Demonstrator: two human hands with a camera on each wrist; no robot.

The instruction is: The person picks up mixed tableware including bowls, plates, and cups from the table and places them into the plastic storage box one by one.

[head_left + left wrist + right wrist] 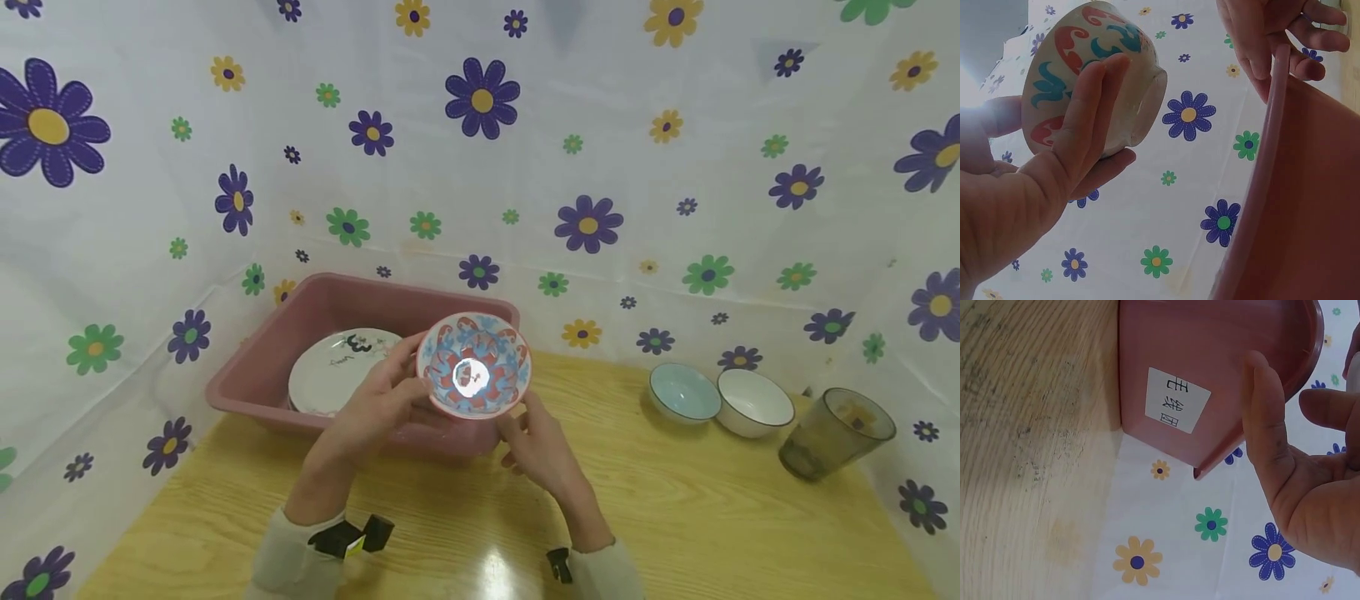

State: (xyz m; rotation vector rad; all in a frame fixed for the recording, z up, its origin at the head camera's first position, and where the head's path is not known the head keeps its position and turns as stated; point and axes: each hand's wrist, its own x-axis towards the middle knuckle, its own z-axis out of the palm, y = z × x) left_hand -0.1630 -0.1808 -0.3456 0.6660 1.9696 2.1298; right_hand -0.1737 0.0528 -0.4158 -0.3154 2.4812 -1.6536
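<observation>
A patterned bowl (pixel 474 354), red and blue on white, is held up with its mouth toward the head camera. My left hand (pixel 378 408) grips its left side, thumb at the rim and fingers around the outside. From the left wrist view, the bowl (pixel 1138 53) is tilted, showing its white foot. My right hand (pixel 542 446) is at the bowl's lower right, fingers loosely bent. In the right wrist view the right hand (pixel 1313 481) holds nothing. Behind and below the bowl stands a pink plastic tub (pixel 255 354) with white plates (pixel 322 379) in it.
To the right on the wooden table (pixel 675 517) stand a light blue bowl (pixel 684 392), a white bowl (pixel 753 402) and a tilted, tinted glass (pixel 832 437). A flower-print sheet (pixel 420 175) hangs behind. A white label (pixel 1177 400) is on the tub's side.
</observation>
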